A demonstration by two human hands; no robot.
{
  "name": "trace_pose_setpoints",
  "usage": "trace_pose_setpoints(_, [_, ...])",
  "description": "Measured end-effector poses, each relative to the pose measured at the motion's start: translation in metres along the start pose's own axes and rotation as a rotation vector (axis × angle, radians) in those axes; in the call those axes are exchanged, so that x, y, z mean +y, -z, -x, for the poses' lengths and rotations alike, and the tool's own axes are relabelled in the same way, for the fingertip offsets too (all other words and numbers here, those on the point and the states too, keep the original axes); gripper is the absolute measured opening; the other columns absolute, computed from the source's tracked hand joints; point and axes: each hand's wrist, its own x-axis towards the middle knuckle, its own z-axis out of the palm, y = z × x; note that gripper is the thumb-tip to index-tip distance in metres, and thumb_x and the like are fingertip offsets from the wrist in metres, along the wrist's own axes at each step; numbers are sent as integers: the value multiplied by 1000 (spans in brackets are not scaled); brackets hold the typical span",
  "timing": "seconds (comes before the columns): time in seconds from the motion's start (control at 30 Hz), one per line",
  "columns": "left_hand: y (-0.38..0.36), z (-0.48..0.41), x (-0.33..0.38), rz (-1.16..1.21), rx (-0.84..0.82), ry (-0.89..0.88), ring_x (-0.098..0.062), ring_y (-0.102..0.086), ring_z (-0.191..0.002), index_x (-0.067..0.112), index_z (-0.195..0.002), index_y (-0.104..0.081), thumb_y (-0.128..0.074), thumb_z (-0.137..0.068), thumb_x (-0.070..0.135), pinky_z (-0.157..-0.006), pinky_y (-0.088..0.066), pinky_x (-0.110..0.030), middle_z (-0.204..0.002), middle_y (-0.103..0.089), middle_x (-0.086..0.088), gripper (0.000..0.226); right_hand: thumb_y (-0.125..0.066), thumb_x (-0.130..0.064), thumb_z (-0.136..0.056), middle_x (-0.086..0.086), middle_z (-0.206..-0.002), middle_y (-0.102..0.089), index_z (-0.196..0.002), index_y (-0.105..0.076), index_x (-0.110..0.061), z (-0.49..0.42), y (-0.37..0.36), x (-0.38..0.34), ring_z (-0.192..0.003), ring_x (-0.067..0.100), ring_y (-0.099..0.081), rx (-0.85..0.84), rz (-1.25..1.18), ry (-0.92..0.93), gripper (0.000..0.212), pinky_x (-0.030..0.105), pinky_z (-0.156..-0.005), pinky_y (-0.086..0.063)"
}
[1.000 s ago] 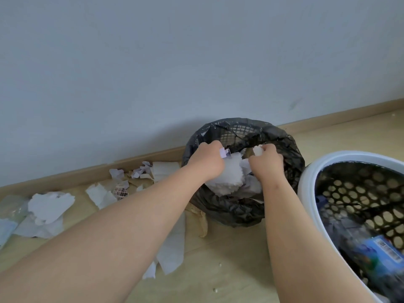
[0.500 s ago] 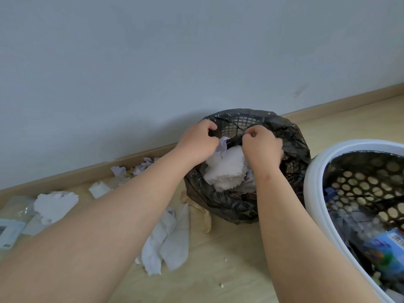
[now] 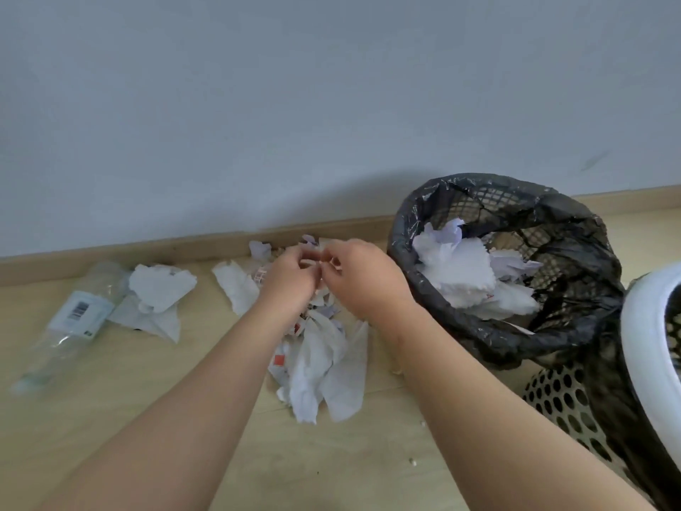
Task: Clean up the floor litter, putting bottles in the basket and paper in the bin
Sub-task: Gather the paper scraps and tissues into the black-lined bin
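Observation:
My left hand [image 3: 289, 278] and my right hand [image 3: 359, 276] meet over a heap of torn white paper [image 3: 324, 359] on the floor beside the skirting, fingers curled among the top scraps. The black-lined bin [image 3: 575, 300] stands just right of my hands, with crumpled white paper [image 3: 464, 274] inside it. The white-rimmed perforated basket [image 3: 641, 337] is cut off at the right edge. A clear plastic bottle [image 3: 70, 322] with a barcode label lies on the floor at far left.
More torn paper [image 3: 158, 296] lies next to the bottle, and another white strip [image 3: 236, 287] left of my hands. Small crumbs dot the wooden floor [image 3: 110, 400]. A grey wall [image 3: 331, 105] with a wooden skirting closes off the back.
Both hands have come out of the bin and moved left, down to the paper heap on the floor. The view has swung left, bringing the bottle into sight.

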Motion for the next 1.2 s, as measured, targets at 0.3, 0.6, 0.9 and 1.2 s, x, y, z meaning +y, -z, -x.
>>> trace_pose_setpoints(0.3, [24,13,-128,-480,-290,30,-20,-56,-99,30,-96,-58,-53,-85,8,-81,-49,-29,-127,-50,-8,26,-45,-17,-91,3,-140,-40,-140,-39,-24,40,-86,35,-121,24,-45,-463,17,-219,49,34,-94,-43])
trace_pose_setpoints(0.6, [-3,37,-164,-879,-398,-103,-16,-11,-146,29,-138,-39,-45,-93,19,-104,-36,-33,-146,-34,13,46,-50,-22,-90,-4,-147,-39,-145,-32,-29,67,-112,58,-131,21,-40,-704,79,-276,59,37,-101,-42])
trace_pose_setpoints(0.9, [26,29,-143,-367,14,12,-16,-52,-82,23,-100,-51,-55,-89,18,-69,-36,-24,-84,-52,8,13,-53,-21,-88,-1,-144,-37,-147,-22,-27,77,-118,68,-130,24,-36,-660,178,-274,66,36,-96,-43])
trace_pose_setpoints(1.2, [67,5,-119,-159,-100,162,-2,-46,-65,23,-64,-56,-63,-87,13,-55,-33,-14,-70,-53,12,26,-55,-23,-88,0,-140,-40,-142,-33,-29,76,-120,67,-128,23,-38,-682,212,-241,58,36,-95,-44])
